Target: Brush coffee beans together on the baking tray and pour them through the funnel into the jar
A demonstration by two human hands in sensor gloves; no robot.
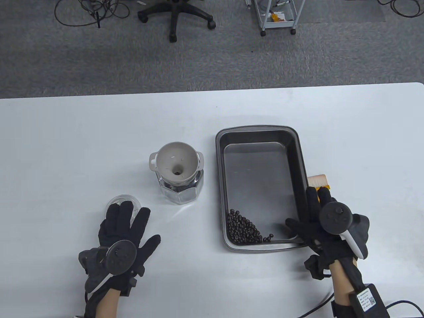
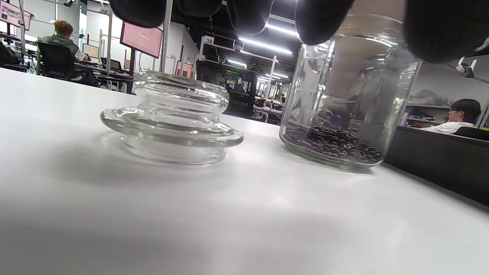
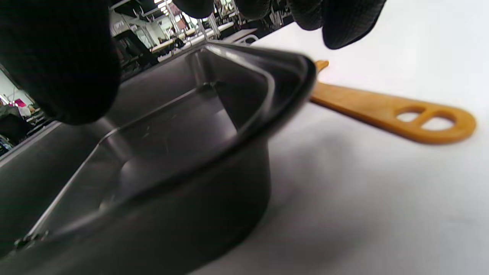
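- The baking tray [image 1: 261, 132] lies flat on the white tabletop [image 1: 99, 132], right of centre.
- The coffee beans [image 1: 245, 230] sit heaped in the tray's near-left corner, with a few strays just to the right of the heap.
- The right hand [image 1: 326, 228] is at the tray's near-right corner: the thumb reaches over the rim into the tray, the fingers lie extended along the outer right side. A closed grip on the rim cannot be confirmed.
- The brush [image 3: 393, 110] lies on the tabletop just beside the tray's right wall, partly under the right hand.
- The jar [image 1: 180, 190] stands left of the tray, the funnel [image 1: 177, 162] seated in its mouth; beans cover its bottom.
- The left hand [image 1: 121, 238] rests flat with spread fingers, its fingertips over the glass lid [image 2: 172, 118]; it holds nothing.
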